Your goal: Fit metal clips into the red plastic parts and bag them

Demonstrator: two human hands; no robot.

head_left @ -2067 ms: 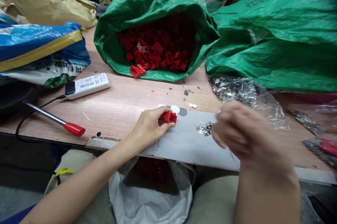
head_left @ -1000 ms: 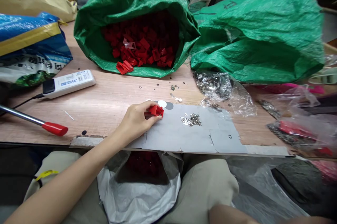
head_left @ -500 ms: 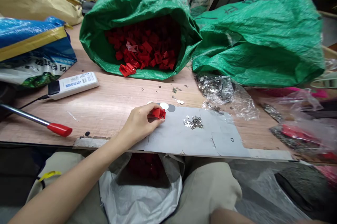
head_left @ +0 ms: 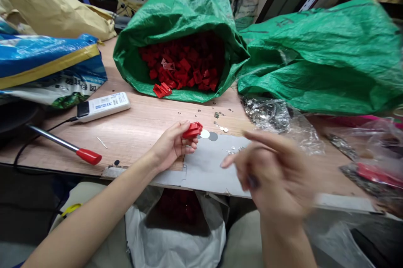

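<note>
Pinched between the thumb and fingers of my left hand (head_left: 174, 144) is a small red plastic housing (head_left: 193, 130), held just above the left edge of the grey sheet. My right hand (head_left: 272, 175) is smeared by motion over the right part of that sheet (head_left: 208, 171). Its thumb and forefinger look apart, and a dark spot shows near the curled fingers; whether it holds anything is unclear. Partly behind it lie small shiny metal pieces (head_left: 233, 149). White and grey round discs (head_left: 205, 134) lie at the sheet's back edge.
A green sack (head_left: 189, 11) full of red housings (head_left: 185, 64) opens towards me; another green sack (head_left: 321, 58) stands right. A clear bag (head_left: 267, 112) of metal pieces lies before it. At left are a white device (head_left: 105, 106) and a red-tipped lever (head_left: 89, 156). A whitish sack (head_left: 179, 245) hangs below the edge.
My right hand has come up from the bottom edge to over the grey sheet. My left hand has turned the red housing, its lower fingers now showing. The view has shifted slightly.
</note>
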